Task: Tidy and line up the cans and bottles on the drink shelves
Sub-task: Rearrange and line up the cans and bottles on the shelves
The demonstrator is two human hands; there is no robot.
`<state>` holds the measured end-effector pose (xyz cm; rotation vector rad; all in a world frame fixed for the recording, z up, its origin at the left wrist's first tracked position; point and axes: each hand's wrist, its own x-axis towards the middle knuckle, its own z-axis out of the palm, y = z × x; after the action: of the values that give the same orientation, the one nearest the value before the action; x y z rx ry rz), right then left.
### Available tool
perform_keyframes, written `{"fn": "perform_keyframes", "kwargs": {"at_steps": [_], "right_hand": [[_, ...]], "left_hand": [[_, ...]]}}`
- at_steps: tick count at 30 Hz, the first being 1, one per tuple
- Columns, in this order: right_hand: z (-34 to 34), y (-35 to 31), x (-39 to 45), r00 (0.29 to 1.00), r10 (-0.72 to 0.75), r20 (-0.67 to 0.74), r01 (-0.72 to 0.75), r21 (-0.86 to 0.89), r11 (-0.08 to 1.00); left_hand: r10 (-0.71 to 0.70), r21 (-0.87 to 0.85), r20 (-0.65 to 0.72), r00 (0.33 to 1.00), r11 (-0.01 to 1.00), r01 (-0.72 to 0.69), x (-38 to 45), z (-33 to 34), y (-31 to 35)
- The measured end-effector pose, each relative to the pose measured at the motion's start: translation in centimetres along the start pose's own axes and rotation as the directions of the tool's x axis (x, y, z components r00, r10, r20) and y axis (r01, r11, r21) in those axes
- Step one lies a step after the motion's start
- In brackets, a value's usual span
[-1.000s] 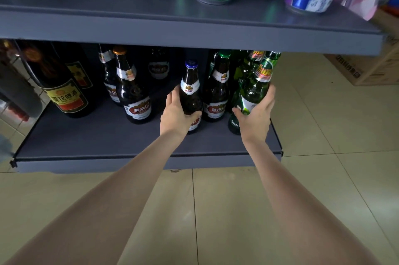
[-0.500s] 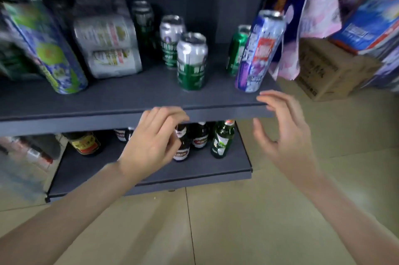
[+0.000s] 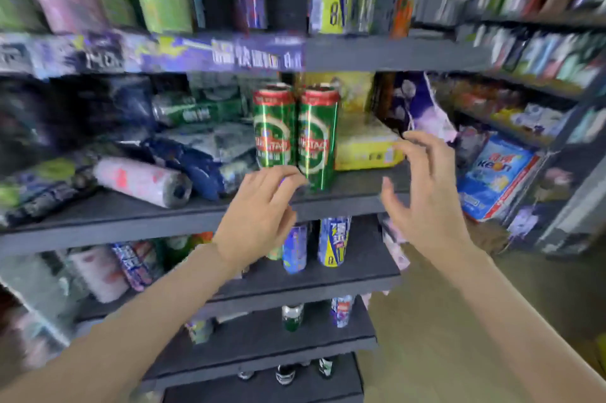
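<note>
Toppling looks the main risk: two tall green cans stand upright, touching side by side, near the front edge of the dark shelf, and a clumsy knock could tip them off. Left hand, loosely curled, and right hand, fingers spread, both hold nothing, just before the cans.

Green, pink and blue on dark grey shelves

Two green cans with red top bands and round red-and-white emblems; a pale pink can lying flat, red-marked; a yellow box; lower down — blue-and-yellow cans.
</note>
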<state>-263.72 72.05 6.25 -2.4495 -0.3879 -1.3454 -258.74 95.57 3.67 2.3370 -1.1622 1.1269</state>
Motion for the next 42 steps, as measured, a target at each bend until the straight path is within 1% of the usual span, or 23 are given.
{"fn": "perform_keyframes", "kwargs": {"at_steps": [2,4,8,9,10,12,14,15,16,18,19,20,21,23,25,28,30,33,37,38,39,41,42], "right_hand": [[-2.3,-0.5,4.9,0.997,0.067,0.025,-0.067,0.012,0.998],[-3.7,-0.6,9.3,0.994,0.104,0.027,-0.105,0.006,0.994],[-4.3,0.5,16.9,0.996,0.084,-0.028,-0.083,0.032,0.996],[-4.1,0.9,18.6,0.996,0.089,-0.024,-0.087,0.063,0.994],[-3.7,1.6,20.3,0.994,0.109,0.001,-0.108,0.114,0.988],[-2.6,2.7,23.1,0.982,0.149,0.117,-0.175,0.263,0.949],[-1.5,3.6,26.1,0.975,0.117,0.189,-0.185,0.392,0.901],[-0.8,3.8,27.4,0.976,0.086,0.199,-0.165,0.424,0.89],[0.1,3.8,28.5,0.976,0.067,0.208,-0.155,0.441,0.884],[1.9,3.6,30.0,0.969,0.066,0.238,-0.173,0.462,0.87],[2.8,3.5,30.4,0.963,0.084,0.254,-0.202,0.48,0.854],[3.6,3.6,30.6,0.953,0.111,0.282,-0.247,0.507,0.826],[4.2,3.7,30.7,0.936,0.142,0.323,-0.304,0.536,0.788],[4.9,3.9,31.0,0.903,0.179,0.391,-0.388,0.561,0.731],[5.6,4.0,31.4,0.903,0.205,0.377,-0.397,0.55,0.735],[6.9,3.1,32.0,0.913,0.236,0.333,-0.384,0.505,0.773],[8.1,2.1,32.6,0.911,0.249,0.328,-0.386,0.471,0.793],[9.8,0.7,33.7,0.91,0.251,0.331,-0.383,0.436,0.814],[10.8,0.1,34.2,0.896,0.238,0.375,-0.406,0.477,0.779],[10.2,0.4,34.1,0.897,0.26,0.356,-0.417,0.493,0.764],[9.3,0.9,34.0,0.911,0.285,0.299,-0.404,0.505,0.762],[7.2,2.6,34.0,0.955,0.289,0.063,-0.283,0.471,0.836],[6.2,3.6,34.2,0.962,0.266,-0.058,-0.222,0.402,0.889]], "left_hand": [[-0.006,0.066,-0.005,1.0,0.998,0.006,4.1,-3.5,-0.7],[-0.026,0.121,-0.056,0.998,0.992,0.033,8.0,-6.1,-1.3],[0.03,0.234,-0.212,0.977,0.972,0.021,14.5,-8.6,-1.8],[0.002,0.25,-0.237,0.971,0.966,0.059,16.1,-8.9,-2.2],[-0.061,0.238,-0.256,0.965,0.963,0.124,18.0,-9.1,-2.7],[-0.254,0.141,-0.256,0.933,0.945,0.296,21.0,-8.8,-4.0],[-0.435,0.081,-0.223,0.872,0.883,0.461,23.1,-7.7,-5.3],[-0.516,0.101,-0.192,0.835,0.836,0.54,23.6,-7.0,-6.0],[-0.605,0.133,-0.148,0.782,0.772,0.622,23.6,-6.4,-6.6],[-0.78,0.126,-0.04,0.625,0.617,0.777,23.2,-5.4,-8.0],[-0.829,0.078,0.005,0.559,0.558,0.826,23.2,-5.2,-8.6],[-0.849,0.037,0.035,0.528,0.529,0.848,23.2,-5.0,-9.1],[-0.845,0.022,0.055,0.531,0.533,0.846,23.3,-4.8,-9.4],[-0.807,0.026,0.079,0.585,0.588,0.808,23.6,-4.4,-10.0],[-0.786,0.014,0.089,0.612,0.615,0.788,23.6,-4.2,-10.3],[-0.803,-0.065,0.061,0.592,0.589,0.806,23.6,-3.9,-11.1],[-0.814,-0.135,0.072,0.577,0.565,0.814,23.6,-3.7,-11.8],[-0.801,-0.202,0.093,0.591,0.566,0.799,23.9,-3.5,-12.4],[-0.779,-0.275,0.193,0.596,0.54,0.795,25.0,-3.2,-13.1],[-0.769,-0.302,0.213,0.602,0.535,0.789,25.3,-3.0,-13.4],[-0.76,-0.329,0.223,0.611,0.531,0.781,25.7,-2.9,-13.6],[-0.737,-0.372,0.235,0.634,0.534,0.759,26.5,-2.4,-13.8],[-0.732,-0.388,0.242,0.637,0.529,0.755,26.8,-2.0,-13.7]]}}
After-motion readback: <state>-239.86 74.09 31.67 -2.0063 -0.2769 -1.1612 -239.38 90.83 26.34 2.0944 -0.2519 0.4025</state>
